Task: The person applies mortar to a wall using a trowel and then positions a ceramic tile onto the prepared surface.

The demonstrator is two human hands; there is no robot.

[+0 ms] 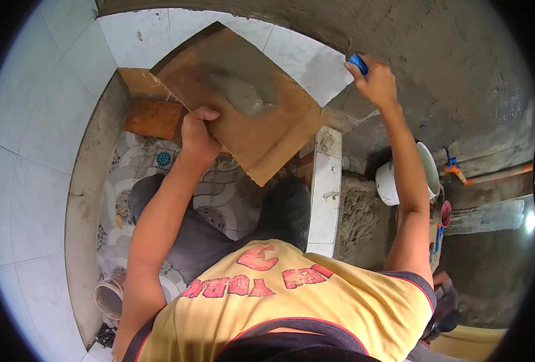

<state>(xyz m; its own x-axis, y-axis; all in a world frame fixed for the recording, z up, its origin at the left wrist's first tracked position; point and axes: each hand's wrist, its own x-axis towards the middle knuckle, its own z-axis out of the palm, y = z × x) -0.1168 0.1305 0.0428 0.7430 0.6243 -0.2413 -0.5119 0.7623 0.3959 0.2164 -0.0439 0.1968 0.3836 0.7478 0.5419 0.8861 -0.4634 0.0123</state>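
Note:
My left hand (pixel 200 134) grips the near left edge of a square brown board (pixel 288 136), thumb on top. A heap of wet grey mortar (pixel 243 96) lies on the board, with a smear of it spreading toward the far corner. To the right, my right hand (pixel 376 83) is closed round a tool with a blue handle (pixel 357 63). Its blade cannot be made out against the grey cement wall (pixel 436 66). The hand is at the right end of a row of white wall tiles (pixel 303 57), where a grey smear marks the tile face.
A white-tiled ledge (pixel 325 199) runs along my right side. Beyond it stand a white bucket (pixel 388 184) and a pipe with a blue tap (pixel 452 161). A small bucket (pixel 107 297) is at lower left. A wooden plank (pixel 153 118) and a round drain (pixel 164 158) lie ahead.

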